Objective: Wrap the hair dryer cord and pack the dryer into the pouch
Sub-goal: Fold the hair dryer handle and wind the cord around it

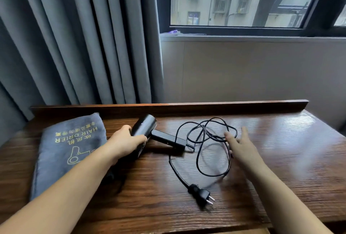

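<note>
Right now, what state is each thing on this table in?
hair dryer: lying on the table, barrel gripped by the left hand
cord: unwrapped, in loose loops on the table
plug: unplugged, lying on the table
pouch: lying flat, dryer not inside
right hand: fingers straight, blurred, at the cord loops
window: uncovered, curtain drawn aside

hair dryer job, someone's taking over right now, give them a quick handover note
Left hand grips the hair dryer by its barrel, on the table.
Right hand is open, fingers spread, over the loose cord; contact is blurred.
Plug lies near the front edge.
Pouch lies flat at left.
Done: nothing yet.
Left: wrap the cord, pack the dryer into the pouch.
</note>
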Tool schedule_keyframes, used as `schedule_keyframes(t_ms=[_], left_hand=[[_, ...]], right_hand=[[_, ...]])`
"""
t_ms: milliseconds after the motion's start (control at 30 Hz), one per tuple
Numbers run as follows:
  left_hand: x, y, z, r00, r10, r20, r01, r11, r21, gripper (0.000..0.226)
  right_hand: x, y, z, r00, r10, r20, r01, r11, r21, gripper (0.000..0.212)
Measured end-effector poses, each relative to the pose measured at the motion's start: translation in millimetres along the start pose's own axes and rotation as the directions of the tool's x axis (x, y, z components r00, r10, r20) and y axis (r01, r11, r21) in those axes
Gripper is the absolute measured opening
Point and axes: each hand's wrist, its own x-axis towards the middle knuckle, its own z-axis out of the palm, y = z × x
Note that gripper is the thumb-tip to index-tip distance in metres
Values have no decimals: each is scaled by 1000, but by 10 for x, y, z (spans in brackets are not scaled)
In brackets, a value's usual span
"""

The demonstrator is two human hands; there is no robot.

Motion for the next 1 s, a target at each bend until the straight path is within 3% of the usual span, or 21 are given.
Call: schedule_keyframes(t_ms=[33, 100, 167, 200, 233, 300, 367, 400, 467, 533, 667, 733, 833, 933, 1000], left_hand=[[-14, -29, -16, 998, 8, -59, -10, 1000, -26, 63], [-52, -90, -65, 986, 23, -167, -37, 996, -82, 64], [-104, -150, -123, 976, 9, -218, -45, 986, -163, 72], [-118, -191, -147, 972, -1, -233, -49, 977, -207, 77], [-126, -233, -165, 968, -10, -252, -55, 967, -248, 77], [-103, -348, -188, 964, -29, -266, -62, 943, -328, 71], [-89, -446, -181, 963, -78, -257, -37, 909, -414, 69], [-93, -487, -179, 962, -100, -254, -26, 893, -450, 69], [-59, -622, -152, 959, -125, -256, -15, 875, -484, 73], [-3, -779, -103, 955, -154, -254, 14, 877, -480, 85], [-281, -654, -136, 960, -179, -213, 60, 881, -470, 75], [-455, -496, -120, 961, -181, -207, 63, 879, -473, 66], [-548, -388, 11, 973, -136, -184, 33, 881, -473, 79], [-572, -311, 141, 982, -94, -164, -6, 852, -524, 86], [-623, -234, 218, 987, -91, -131, 3, 831, -556, 84]], right_hand=[[-38, -2, -1, 997, -57, -52, 48, 986, -160, 85], [-187, 8, 24, 957, -231, -176, 176, 943, -280, 81], [-429, -17, 93, 822, -516, -241, 421, 836, -353, 63], [-529, 4, 142, 748, -631, -207, 541, 760, -361, 52], [-646, 18, 195, 686, -718, -117, 644, 675, -360, 43], [-822, 61, 302, 596, -768, 234, 784, 494, -376, 34], [-848, 153, 421, 509, -653, 560, 855, 306, -419, 32], [-807, 207, 470, 487, -616, 620, 865, 239, -442, 28], [-669, 252, 502, 496, -625, 603, 842, 176, -510, 22], [-479, 261, 481, 575, -641, 508, 754, 174, -634, 22], [-190, 202, 404, 829, -510, 229, 436, 335, -835, 28], [-75, 206, 392, 898, -427, 108, 294, 399, -868, 32], [23, 224, 410, 886, -462, 47, 284, 459, -842, 34], [-58, 253, 495, 818, -565, 104, 432, 485, -760, 37], [-221, 248, 571, 814, -561, 155, 511, 562, -650, 36]])
